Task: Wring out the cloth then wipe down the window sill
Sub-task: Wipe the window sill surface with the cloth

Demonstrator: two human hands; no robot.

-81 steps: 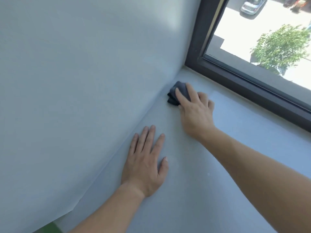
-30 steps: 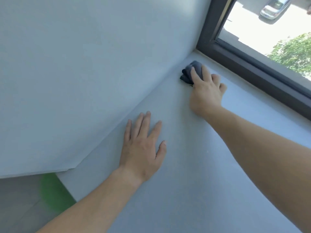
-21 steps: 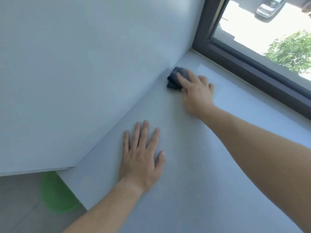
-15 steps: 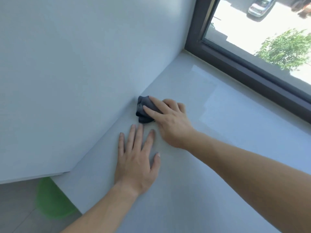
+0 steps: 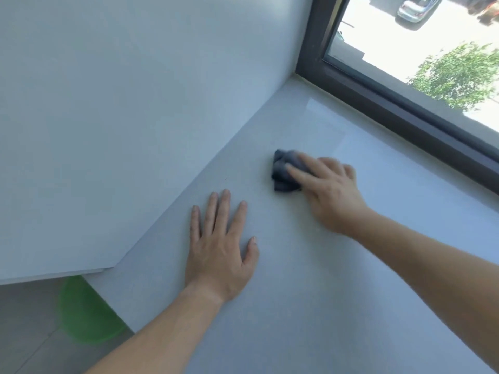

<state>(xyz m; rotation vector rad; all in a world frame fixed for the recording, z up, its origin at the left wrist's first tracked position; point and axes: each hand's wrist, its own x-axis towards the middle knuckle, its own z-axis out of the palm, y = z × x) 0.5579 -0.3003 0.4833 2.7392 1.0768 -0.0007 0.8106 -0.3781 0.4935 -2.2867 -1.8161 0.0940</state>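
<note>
Two hands were down on the sill. My left hand lay flat, fingers straight and spread, holding nothing. My right hand pressed the cloth under fairly straight fingers, though blur hid whether the thumb hooked its edge. The cloth sat mid-sill, just ahead of my left fingertips, apart from the wall and well short of the frame.

Risk one, as I read it: the cloth was only pinned, not gripped, so a quick stroke could have shot it out from under my fingers. Risk two: bunched into a small wad, it touched a narrow strip, so streaks and missed bands looked likely, above all along the wall joint. Risk three: a glossy patch near the frame looked like a damp film, and my bracing palm might have skidded on a surface that slick.

The sill was pale grey, smooth and hard, faintly speckled. The cloth was dark blue-grey, soft and crumpled. The frame was dark and straight-edged, the wall matte. Something green below the sill edge was too blurred to name.
</note>
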